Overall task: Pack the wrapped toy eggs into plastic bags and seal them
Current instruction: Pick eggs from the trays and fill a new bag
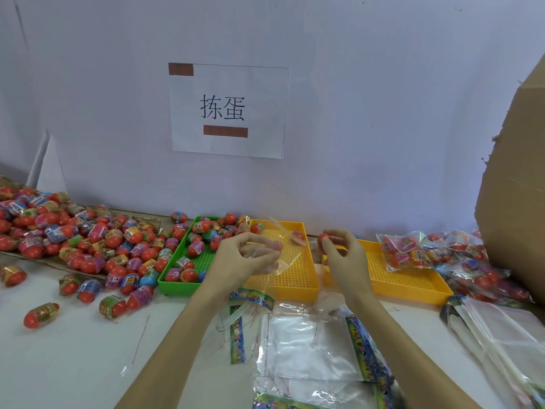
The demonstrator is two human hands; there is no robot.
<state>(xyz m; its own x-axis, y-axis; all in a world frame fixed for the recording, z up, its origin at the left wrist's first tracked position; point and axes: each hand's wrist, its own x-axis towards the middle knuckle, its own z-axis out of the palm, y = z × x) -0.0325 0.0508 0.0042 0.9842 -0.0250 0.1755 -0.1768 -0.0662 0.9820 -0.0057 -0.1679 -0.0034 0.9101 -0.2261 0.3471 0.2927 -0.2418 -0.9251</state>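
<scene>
My left hand [244,258] holds a clear plastic bag [283,255] above the near yellow tray [298,287], fingers curled on the bag's mouth. To its right, my right hand [343,255] pinches a red wrapped toy egg [324,238] at the fingertips, a short gap from the bag. Loose wrapped eggs [88,240] are heaped on the table's left side. More eggs [203,234] lie in a green tray [177,286].
A second yellow tray [413,287] stands at right, with filled bags of eggs [418,252] behind and beside it. Flat empty bags [309,349] with printed headers lie near me. A cardboard box [519,187] rises at far right. A paper sign [228,110] hangs on the wall.
</scene>
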